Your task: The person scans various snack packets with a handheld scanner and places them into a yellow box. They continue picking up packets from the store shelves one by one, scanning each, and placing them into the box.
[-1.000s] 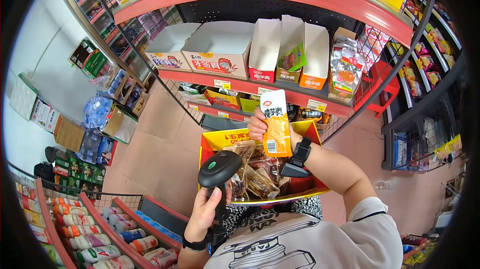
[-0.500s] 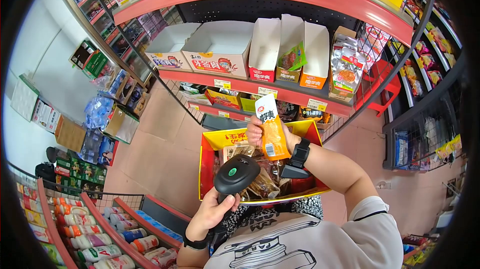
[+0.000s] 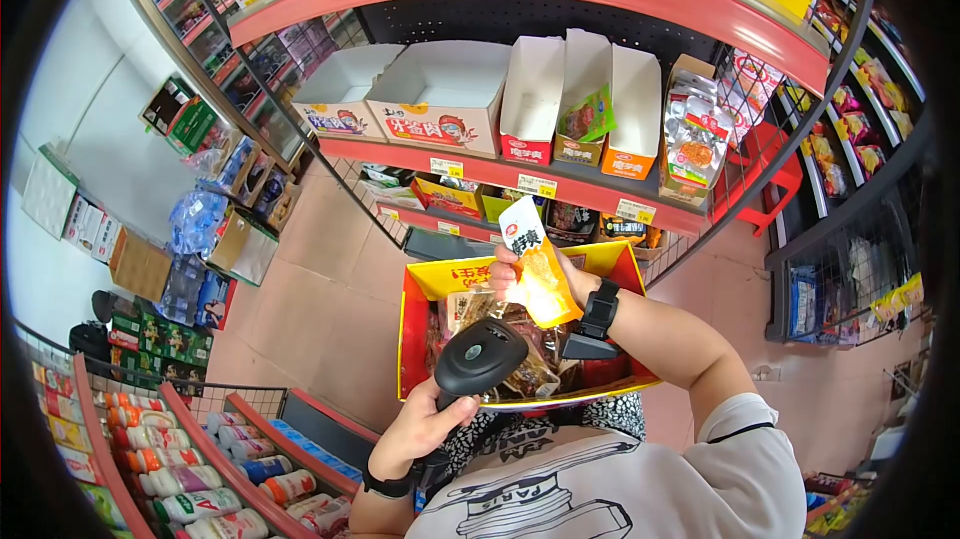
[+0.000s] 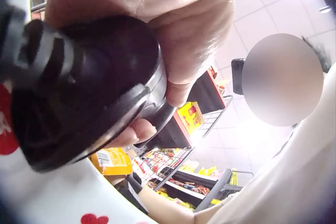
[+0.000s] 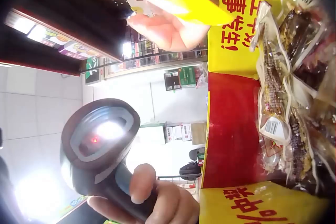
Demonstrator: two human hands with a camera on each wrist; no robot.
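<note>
My left hand (image 3: 415, 431) grips a black barcode scanner (image 3: 482, 357) by its handle, its head turned toward a snack packet. That white and orange packet (image 3: 541, 279) is in my right hand (image 3: 503, 277), tilted with its top to the left; bright light falls on its lower half. In the right wrist view the scanner's window (image 5: 107, 131) glows white with a red dot. The left wrist view has the scanner body (image 4: 94, 92) up close, with the packet's barcode end (image 4: 113, 162) beyond. Below both hands is a yellow and red box (image 3: 424, 283) of clear-wrapped snacks (image 5: 275, 92).
Ahead, a red-edged shelf (image 3: 400, 152) bears open cartons (image 3: 440, 89), one holding a green packet (image 3: 588, 117). Bottles (image 3: 180, 479) line a rack at lower left. Boxes and wrapped goods (image 3: 190, 239) stand along the left wall. A red stool (image 3: 770, 179) is at the right.
The scanner has moved right, nearer to the packet, and its green light has dimmed. The packet has sunk slightly and tilted further left, and a bright glow now lies on it.
</note>
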